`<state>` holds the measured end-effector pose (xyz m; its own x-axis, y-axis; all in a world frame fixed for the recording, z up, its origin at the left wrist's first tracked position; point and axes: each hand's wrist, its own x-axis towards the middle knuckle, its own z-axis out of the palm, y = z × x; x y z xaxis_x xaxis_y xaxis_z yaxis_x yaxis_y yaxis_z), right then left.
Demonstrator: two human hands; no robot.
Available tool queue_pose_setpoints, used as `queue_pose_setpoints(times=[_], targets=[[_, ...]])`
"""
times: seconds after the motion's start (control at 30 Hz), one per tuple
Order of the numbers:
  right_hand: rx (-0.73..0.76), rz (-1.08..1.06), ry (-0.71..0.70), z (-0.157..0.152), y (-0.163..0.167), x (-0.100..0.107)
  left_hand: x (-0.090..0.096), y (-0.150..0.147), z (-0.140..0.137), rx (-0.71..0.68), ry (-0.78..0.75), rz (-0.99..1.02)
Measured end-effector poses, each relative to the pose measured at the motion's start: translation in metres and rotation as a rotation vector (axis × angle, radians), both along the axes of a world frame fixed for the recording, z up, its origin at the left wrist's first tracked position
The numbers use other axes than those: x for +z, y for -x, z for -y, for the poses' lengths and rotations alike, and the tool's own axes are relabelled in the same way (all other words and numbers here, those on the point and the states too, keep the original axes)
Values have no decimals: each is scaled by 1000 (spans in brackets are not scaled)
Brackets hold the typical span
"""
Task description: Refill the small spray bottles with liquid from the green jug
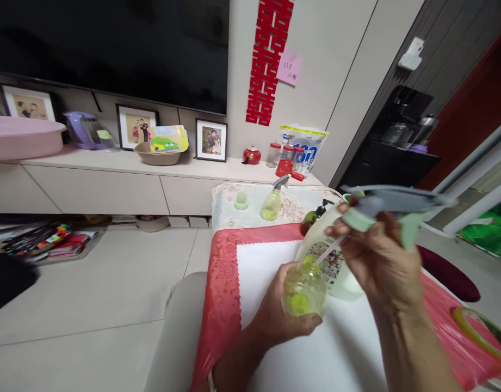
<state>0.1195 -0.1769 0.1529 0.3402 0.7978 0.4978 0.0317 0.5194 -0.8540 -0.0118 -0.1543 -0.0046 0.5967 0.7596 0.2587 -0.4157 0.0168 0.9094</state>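
My left hand is wrapped round a clear yellow-green spray bottle, which is tilted and has some yellowish liquid in it. In my right hand is a grey and pale green trigger sprayer head, blurred by motion. Its thin dip tube slants down to the bottle's open neck; how far the tube's end is inside, I cannot tell. Just behind both hands stands a large pale jug with a printed label. A second spray bottle, with its trigger head on, is upright farther back.
A pale green cap lies on the flowered tablecloth. Near the jug is a dark pump bottle. A roll of tape rests on the red cover at right. Beyond, a long cabinet holds picture frames and jars.
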Motion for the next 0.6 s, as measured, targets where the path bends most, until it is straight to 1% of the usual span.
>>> queue_pose_setpoints(times=[0.07, 0.13, 0.2, 0.23, 0.27, 0.33, 0.4, 0.43, 0.5, 0.57, 0.6], targets=[[-124, -7, -76, 12, -8, 18, -3, -2, -3, 158, 50, -103], [-214, 11, -131, 26, -17, 30, -5, -3, -7, 339, 108, -184], [-247, 72, -107, 38, -25, 29, -7, -4, -12, 503, 161, -211], [-241, 111, -49, 43, -29, 23, -7, -3, -14, 574, 184, -210], [-227, 168, 24, 48, -31, 14, -7, -3, -17, 641, 200, -205], [-162, 341, 208, 55, -36, -13, -6, -2, -20, 748, 223, -189], [-89, 643, 331, 58, -39, -48, -5, 0, -23, 813, 241, -182], [-53, 763, 348, 60, -40, -67, -4, 0, -24, 835, 248, -185], [-3, 915, 347, 61, -40, -103, -5, 1, -26, 869, 251, -195], [-1, 1049, 342, 61, -39, -134, -7, 1, -27, 886, 217, -220], [-13, 1098, 337, 61, -39, -146, -9, 1, -27, 889, 188, -244]])
